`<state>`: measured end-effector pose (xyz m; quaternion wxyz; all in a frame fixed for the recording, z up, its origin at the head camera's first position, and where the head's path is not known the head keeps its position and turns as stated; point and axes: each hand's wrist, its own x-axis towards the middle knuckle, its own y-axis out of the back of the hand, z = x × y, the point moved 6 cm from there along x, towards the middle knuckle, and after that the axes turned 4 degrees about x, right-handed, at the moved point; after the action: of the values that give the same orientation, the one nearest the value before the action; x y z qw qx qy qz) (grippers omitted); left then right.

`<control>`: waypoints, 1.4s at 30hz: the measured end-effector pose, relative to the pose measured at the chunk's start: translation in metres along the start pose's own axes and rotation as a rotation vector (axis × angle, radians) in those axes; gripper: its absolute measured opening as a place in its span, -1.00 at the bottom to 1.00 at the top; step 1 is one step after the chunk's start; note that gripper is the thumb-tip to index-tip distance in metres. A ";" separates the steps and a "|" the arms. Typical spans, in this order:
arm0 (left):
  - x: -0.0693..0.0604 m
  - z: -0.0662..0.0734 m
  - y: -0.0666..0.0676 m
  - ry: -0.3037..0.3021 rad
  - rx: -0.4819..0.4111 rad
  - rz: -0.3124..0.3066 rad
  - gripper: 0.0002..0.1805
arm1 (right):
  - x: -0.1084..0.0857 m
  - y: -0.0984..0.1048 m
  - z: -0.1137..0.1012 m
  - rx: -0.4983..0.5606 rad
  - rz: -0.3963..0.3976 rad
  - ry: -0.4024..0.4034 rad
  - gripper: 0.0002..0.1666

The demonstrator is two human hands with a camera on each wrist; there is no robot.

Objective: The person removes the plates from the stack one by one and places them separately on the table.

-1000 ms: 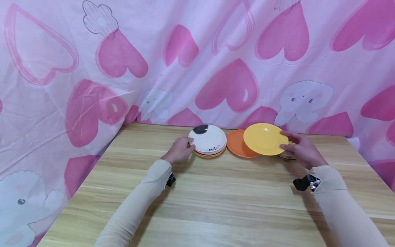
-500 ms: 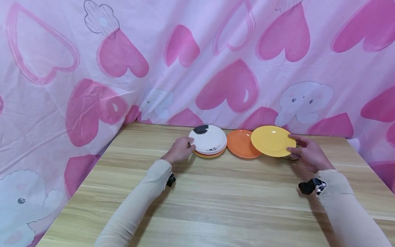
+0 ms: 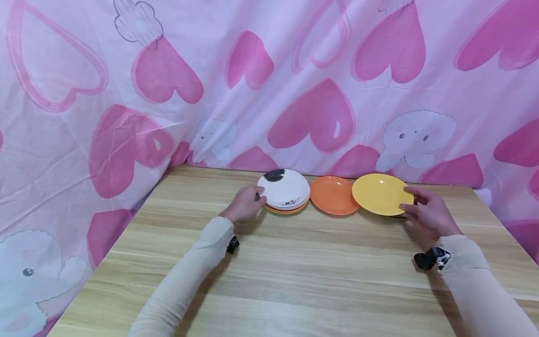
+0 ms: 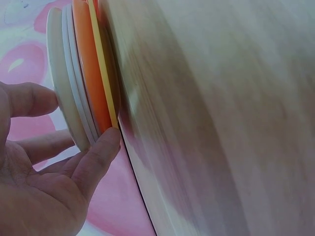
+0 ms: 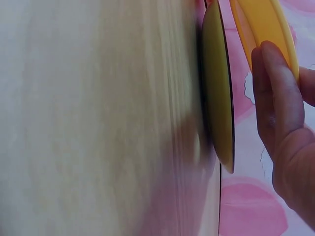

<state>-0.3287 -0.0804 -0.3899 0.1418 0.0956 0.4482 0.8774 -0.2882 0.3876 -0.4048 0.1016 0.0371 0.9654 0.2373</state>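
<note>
In the head view, my right hand (image 3: 431,213) pinches a yellow plate (image 3: 379,194) by its right rim. The right wrist view shows this plate raised and tilted above a dark-rimmed plate (image 5: 217,88), which is mostly hidden from the head camera. At the left of the row, my left hand (image 3: 244,204) holds the edge of a stack of plates. On top of it lies a white plate (image 3: 286,189) with a black patch. In the left wrist view, white rims sit over an orange plate (image 4: 91,64) and a yellow rim (image 4: 106,73), with finger and thumb against the edge.
Between the stack and the yellow plate, an orange plate (image 3: 334,195) lies on the wooden table (image 3: 294,271). A pink curtain (image 3: 303,79) printed with hearts hangs just behind the plates and along the left side.
My right hand has carried the yellow plate rightward and slightly toward me, uncovering more of the orange plate and covering the dark-rimmed one. The left hand stays at the stack.
</note>
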 end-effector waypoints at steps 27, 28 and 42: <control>0.000 -0.001 -0.004 0.001 -0.003 0.010 -0.65 | -0.010 0.049 0.025 0.043 0.075 -0.125 -0.09; 0.000 -0.001 -0.004 0.001 -0.006 0.009 -0.65 | -0.010 0.051 0.025 0.039 0.083 -0.121 -0.09; -0.003 -0.002 -0.006 0.014 -0.017 0.000 -0.65 | -0.017 0.071 0.051 0.483 0.168 -0.187 0.06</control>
<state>-0.3257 -0.0797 -0.3959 0.1392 0.0882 0.4419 0.8818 -0.2591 0.4720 -0.4131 0.1582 0.1622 0.9740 0.0032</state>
